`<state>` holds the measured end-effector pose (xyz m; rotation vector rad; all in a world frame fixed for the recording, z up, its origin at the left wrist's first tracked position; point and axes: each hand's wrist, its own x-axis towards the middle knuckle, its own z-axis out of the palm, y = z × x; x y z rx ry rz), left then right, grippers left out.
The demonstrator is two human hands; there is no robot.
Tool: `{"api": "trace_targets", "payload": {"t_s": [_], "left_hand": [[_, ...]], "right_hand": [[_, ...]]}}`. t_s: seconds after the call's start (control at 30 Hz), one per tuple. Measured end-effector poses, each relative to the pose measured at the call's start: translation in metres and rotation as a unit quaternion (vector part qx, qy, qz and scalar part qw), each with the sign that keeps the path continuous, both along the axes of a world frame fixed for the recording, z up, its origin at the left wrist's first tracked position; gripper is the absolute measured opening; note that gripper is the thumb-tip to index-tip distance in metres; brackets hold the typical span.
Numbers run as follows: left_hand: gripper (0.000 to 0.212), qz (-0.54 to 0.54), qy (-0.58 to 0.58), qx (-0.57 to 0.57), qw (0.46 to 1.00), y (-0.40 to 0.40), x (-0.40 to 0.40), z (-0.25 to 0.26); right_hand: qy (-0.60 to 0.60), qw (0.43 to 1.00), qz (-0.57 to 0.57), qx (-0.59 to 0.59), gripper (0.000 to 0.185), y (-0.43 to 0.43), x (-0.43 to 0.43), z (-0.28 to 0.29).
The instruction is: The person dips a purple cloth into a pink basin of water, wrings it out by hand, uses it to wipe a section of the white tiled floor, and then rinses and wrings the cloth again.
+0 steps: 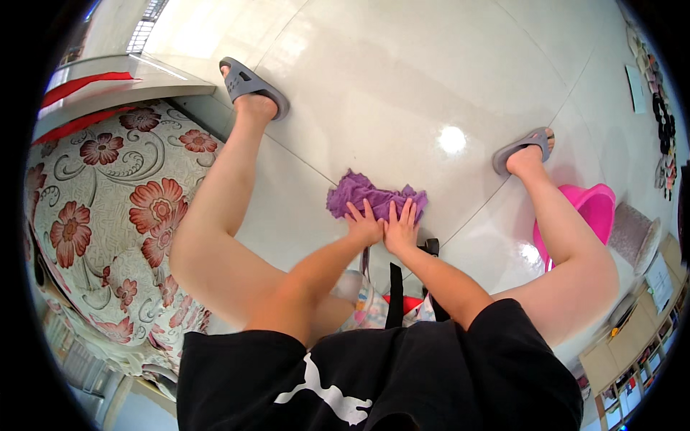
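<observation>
A crumpled purple cloth [353,187] lies on the glossy tiled floor [388,118] between my spread legs. My left hand [367,225] rests palm down on the cloth's near edge, fingers stretched and apart. Beside it, my right hand [400,229] presses on the near right part of the cloth in the same flat way. The two hands meet or nearly meet at the thumbs. Neither hand has its fingers curled around the cloth, and what lies under the palms is hidden.
Grey slippers [253,89] are on my feet. A pink plastic basin [601,207] stands partly behind my right leg, near a grey cylindrical object [630,231]. At left is furniture under a floral cover [124,178]. Black straps [396,291] hang below my arms.
</observation>
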<state>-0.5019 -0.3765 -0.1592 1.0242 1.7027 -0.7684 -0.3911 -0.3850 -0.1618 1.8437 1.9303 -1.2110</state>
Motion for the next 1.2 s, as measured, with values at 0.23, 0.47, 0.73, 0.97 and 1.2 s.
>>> {"api": "trace_targets", "payload": {"t_s": [0.23,0.47,0.73,0.97,1.2], "left_hand": [[0.066,-0.033,0.098,0.338,0.935,0.028,-0.013,-0.038],[0.065,-0.173,0.096,0.385,0.901,0.245,-0.073,-0.073],[0.064,-0.09,0.122,0.329,0.932,0.226,-0.071,-0.06],[0.059,-0.138,0.126,0.285,0.94,0.066,-0.048,-0.006],[0.049,-0.243,-0.021,0.285,0.927,0.054,0.05,-0.025]], "right_hand": [[0.022,0.995,0.026,0.098,0.059,0.063,0.003,-0.038],[0.036,0.971,0.024,0.235,0.057,0.263,-0.035,-0.097],[-0.001,0.968,-0.169,0.187,0.058,0.214,-0.085,-0.077],[-0.032,0.926,-0.34,-0.163,0.07,0.026,-0.098,-0.016],[-0.207,0.844,-0.493,-0.045,0.067,0.031,0.009,-0.073]]}}
